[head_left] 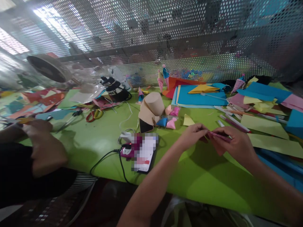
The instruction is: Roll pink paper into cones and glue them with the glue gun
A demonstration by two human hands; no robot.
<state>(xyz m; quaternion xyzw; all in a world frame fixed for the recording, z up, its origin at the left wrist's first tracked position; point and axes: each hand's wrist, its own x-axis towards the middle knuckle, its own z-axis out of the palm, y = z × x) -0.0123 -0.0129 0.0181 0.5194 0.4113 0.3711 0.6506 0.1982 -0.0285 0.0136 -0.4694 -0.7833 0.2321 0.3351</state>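
Both my hands meet over the green table [99,145], right of centre. My left hand [193,135] pinches one end of a small pink folded paper piece [219,135]. My right hand [234,145] grips the other end, its fingers curled around the paper. The piece is held a little above the table top and is partly hidden by my fingers.
A phone on a cable [143,153] lies left of my hands. Behind it are a tan paper cup [151,108], small folded shapes [171,118], scissors [94,114], and stacks of coloured paper [201,94]. Another person's arms [40,148] rest at the left. A perforated screen [165,37] closes the back.
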